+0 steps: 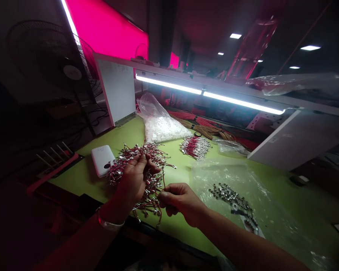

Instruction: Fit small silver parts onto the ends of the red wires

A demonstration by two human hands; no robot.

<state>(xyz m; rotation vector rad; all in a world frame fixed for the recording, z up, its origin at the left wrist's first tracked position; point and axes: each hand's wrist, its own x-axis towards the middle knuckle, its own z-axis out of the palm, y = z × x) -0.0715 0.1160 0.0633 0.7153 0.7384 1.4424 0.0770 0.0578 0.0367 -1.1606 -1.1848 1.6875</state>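
A large heap of short red wires with shiny metal ends [124,162] lies on the green tabletop. Over this heap is my left hand [135,177], its thumb and fingers pinched together at wire ends; exactly which wires it grips is hard to see. My right hand [180,199] is closed at the heap's right edge, thumb against fingers. A thin red wire [164,178] rises from its fingertips. Farther back, a neater bundle of similar wires [196,146] lies flat. To the right, small metal parts [231,197] are scattered on a clear plastic sheet [260,188].
A white box-like device [103,161] stands left of the heap. Behind are a clear bag of white pieces [165,126], long wire bundles [197,122] and a small clear bag [230,146]. A shelf with lit tubes [169,83] spans the back; a fan [72,71] stands left.
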